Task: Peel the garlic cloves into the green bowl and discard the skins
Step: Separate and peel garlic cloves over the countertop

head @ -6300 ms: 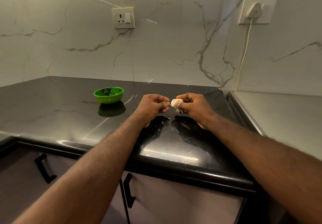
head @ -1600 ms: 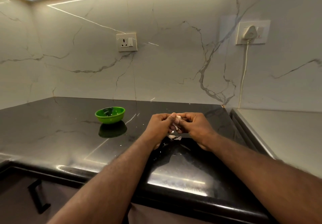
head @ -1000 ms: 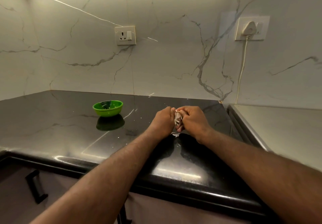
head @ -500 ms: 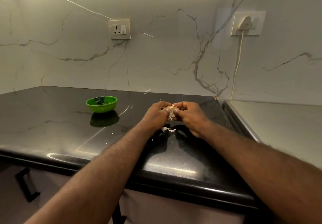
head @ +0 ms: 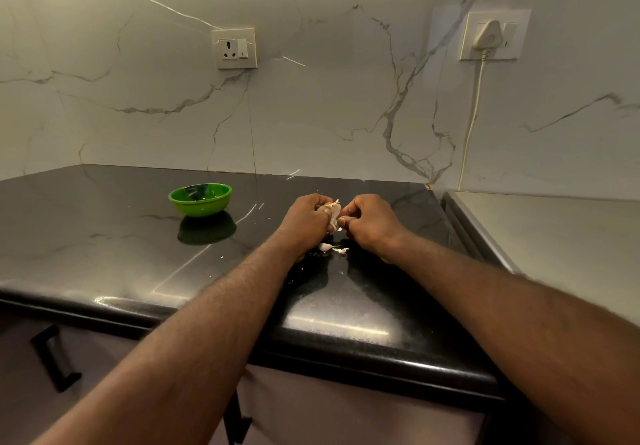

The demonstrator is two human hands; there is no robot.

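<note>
Head view is showing the left hand [head: 306,218] gripping a garlic bulb [head: 331,209] with curled fingers [head: 320,202] just above the counter [head: 104,236], the right hand [head: 367,220] pinching its papery skin. Light, firm cloves under brittle skin: likely tearing best from the tip. The green bowl [head: 200,199] is sitting well apart, leftward.

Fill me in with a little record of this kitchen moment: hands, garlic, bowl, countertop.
Left hand: grips the white papery garlic bulb
Right hand: pinches the same bulb's right side
Small green round bowl: stands to the left of both hands, apart from them; contents unclear
Loose pale garlic skins: lie on the glossy black stone countertop, just below the hands
</note>
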